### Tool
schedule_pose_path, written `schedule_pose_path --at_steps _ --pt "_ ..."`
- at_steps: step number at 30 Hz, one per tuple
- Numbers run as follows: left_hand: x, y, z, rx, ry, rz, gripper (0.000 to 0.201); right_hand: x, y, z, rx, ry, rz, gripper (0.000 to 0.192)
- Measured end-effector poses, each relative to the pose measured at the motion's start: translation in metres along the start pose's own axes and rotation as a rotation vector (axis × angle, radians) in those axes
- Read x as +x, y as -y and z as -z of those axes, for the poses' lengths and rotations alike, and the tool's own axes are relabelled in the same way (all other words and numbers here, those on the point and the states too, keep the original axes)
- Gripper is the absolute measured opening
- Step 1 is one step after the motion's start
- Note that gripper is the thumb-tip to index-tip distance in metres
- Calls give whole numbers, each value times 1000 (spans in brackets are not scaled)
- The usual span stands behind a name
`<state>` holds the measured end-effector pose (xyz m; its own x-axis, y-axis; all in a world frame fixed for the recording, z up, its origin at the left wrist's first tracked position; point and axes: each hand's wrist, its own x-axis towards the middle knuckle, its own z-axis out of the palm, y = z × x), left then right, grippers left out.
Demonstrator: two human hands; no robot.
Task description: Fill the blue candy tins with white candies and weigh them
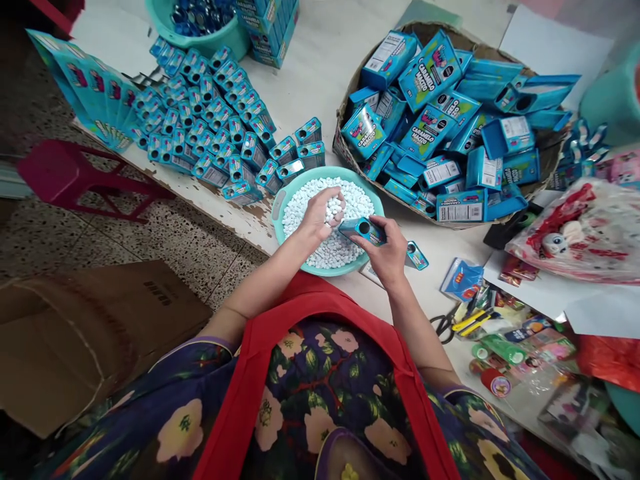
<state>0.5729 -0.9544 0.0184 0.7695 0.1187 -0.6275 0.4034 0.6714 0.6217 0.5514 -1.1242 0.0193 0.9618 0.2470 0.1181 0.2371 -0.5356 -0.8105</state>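
Head view: right hand [389,252] pinches blue box [374,232] (hole [364,227] up, long edge crosswise); left hand [317,212] cups pellets [333,211].

I've got a dark navy-purple top [300,383] on at the far end of my feed, all big peachy flowers, green leaves and reddish stems, with short sleeves [197,357] edged in purple and yellow, plus a bright red apron [320,297] with chunky straps [225,413].
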Motion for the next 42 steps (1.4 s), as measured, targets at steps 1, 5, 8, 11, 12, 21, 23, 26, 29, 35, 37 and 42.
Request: schedule_pose_path --at_steps 1,5,8,11,12,21,23,26,29,35,37,42 --pt "-4 -6 -1 -18 37 -14 30 1 0 0 -3 10 7 37" --pt "-17 -23 -11 -19 60 -111 36 9 8 -4 -37 105 89 39" --pt "-20 -22 -20 -20 0 -300 34 15 19 -10 -44 197 87 51" --pt "-19 -15 -23 -51 -30 -436 33 19 28 -14 8 214 44 49" --pt "-18 -12 -23 -52 -39 -456 33 20 30 -15 29 200 39 47" --pt "-14 -7 -20 47 -88 -444 29 27 33 -23 56 135 9 48" --pt "-14 -6 -20 45 -69 -448 26 28 33 -23 70 132 -1 49" --pt "-12 -6 -21 35 -56 -472 23 30 34 -23 88 123 -26 52" --pt "-10 -9 -23 46 -81 -480 24 31 35 -23 86 121 -51 53" --pt "-7 -13 -24 42 -82 -415 32 31 35 -24 58 166 -73 56" --pt "-6 -12 -24 32 -79 -411 35 32 34 -24 52 153 -77 58" --pt "-3 -10 -23 6 -65 -422 43 32 33 -25 35 151 -44 57"
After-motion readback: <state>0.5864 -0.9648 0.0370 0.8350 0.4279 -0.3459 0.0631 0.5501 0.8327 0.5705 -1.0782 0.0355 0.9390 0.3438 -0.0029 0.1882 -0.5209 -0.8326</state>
